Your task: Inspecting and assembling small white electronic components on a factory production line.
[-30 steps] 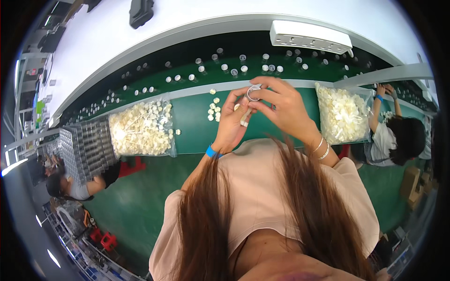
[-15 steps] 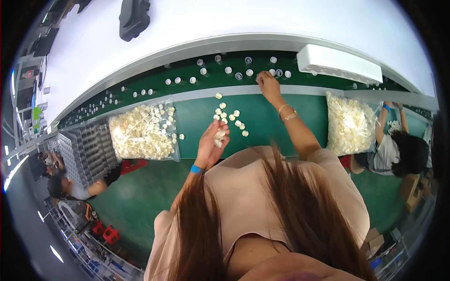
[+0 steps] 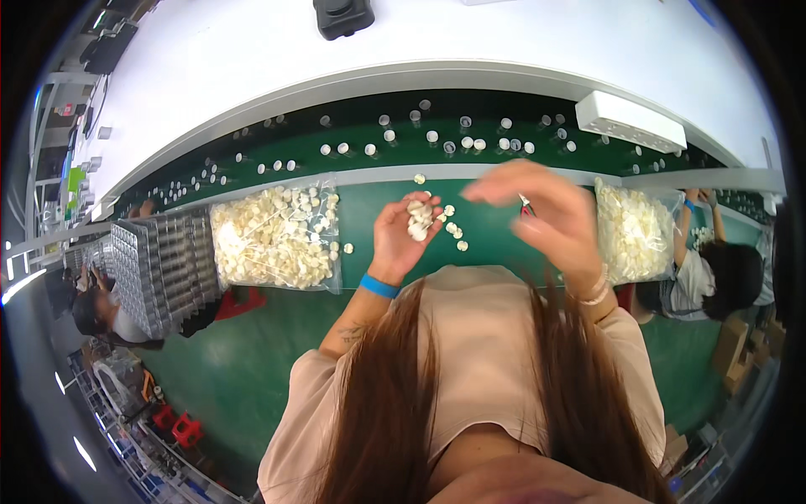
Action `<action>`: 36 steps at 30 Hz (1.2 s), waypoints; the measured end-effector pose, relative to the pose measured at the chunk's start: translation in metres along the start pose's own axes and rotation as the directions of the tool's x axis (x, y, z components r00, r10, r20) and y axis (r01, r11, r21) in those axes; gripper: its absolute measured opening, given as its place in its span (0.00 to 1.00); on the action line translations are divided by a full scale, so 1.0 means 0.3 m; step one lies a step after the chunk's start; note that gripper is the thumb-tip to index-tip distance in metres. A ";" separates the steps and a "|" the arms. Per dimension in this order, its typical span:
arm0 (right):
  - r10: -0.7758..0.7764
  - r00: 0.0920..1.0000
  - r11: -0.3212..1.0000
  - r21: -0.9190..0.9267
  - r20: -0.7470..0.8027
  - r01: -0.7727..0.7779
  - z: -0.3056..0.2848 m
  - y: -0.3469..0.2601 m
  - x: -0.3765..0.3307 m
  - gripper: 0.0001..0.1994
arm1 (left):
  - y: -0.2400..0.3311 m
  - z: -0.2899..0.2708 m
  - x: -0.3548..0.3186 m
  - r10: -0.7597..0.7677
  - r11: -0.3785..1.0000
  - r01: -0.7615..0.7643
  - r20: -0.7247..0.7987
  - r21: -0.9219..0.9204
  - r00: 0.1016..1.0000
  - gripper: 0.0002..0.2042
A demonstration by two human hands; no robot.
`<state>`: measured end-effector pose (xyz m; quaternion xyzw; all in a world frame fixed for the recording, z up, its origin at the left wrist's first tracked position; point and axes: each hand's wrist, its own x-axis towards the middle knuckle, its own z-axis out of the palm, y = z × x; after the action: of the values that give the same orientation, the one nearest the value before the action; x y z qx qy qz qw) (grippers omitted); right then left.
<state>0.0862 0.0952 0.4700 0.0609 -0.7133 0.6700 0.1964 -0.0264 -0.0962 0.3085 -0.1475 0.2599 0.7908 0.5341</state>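
My left hand [image 3: 401,235] is cupped, palm up, round a handful of small round cream-coloured pieces [image 3: 419,220]. Loose pieces of the same kind [image 3: 454,229] lie beside it on the green work surface [image 3: 497,244]. To the right, my right hand [image 3: 550,214] hovers above that surface, blurred by motion. Its fingers stretch leftward, the thumb stands apart, and nothing shows between them. Behind it, partly hidden, are a red-handled cutting tool's grips and metal tip [image 3: 525,204]. Beyond a pale rail, small clear cups with white tops [image 3: 432,137] stand on a dark green strip.
A clear bag of cream pieces [image 3: 273,235] lies left, another bag [image 3: 634,235] right. Stacked grey trays [image 3: 164,273] stand farther left. A white box-shaped bar [image 3: 630,122] sits along the far ledge. Other people work at both sides.
My right hand has come back from the cups on the strip toward me, over the work surface. My left hand still holds its pieces. The whole view has shifted slightly.
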 end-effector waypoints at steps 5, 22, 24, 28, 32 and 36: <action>-0.260 0.913 0.923 0.198 -0.315 0.330 0.130 -0.429 -0.108 0.02 | -0.004 0.034 0.002 -0.055 0.998 0.058 0.157 -0.013 0.986 0.14; -0.440 0.889 0.856 0.238 -0.128 0.458 0.215 -0.373 -0.059 0.04 | -0.003 -0.002 -0.123 -0.014 0.998 0.026 0.211 -0.052 0.977 0.22; -0.449 0.887 0.847 0.266 -0.105 0.460 0.189 -0.356 -0.071 0.04 | 0.010 0.000 -0.137 0.014 0.999 -0.005 0.222 -0.041 0.975 0.21; -0.470 0.879 0.837 0.276 -0.080 0.473 0.166 -0.351 -0.115 0.05 | 0.009 0.018 -0.123 0.018 0.999 -0.025 0.213 0.028 0.977 0.21; -0.474 0.878 0.830 0.302 -0.059 0.468 0.159 -0.293 -0.048 0.06 | 0.015 0.056 -0.114 0.039 0.991 -0.070 0.258 0.110 0.965 0.21; -0.435 0.899 0.835 0.356 -0.043 0.421 0.155 -0.188 0.035 0.07 | 0.027 0.099 -0.102 0.083 0.970 -0.159 0.364 0.184 0.928 0.16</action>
<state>0.0872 0.0462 0.5252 0.2664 -0.5519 0.7257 0.3127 -0.0207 -0.1051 0.3505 0.0708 0.2505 0.8039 0.5347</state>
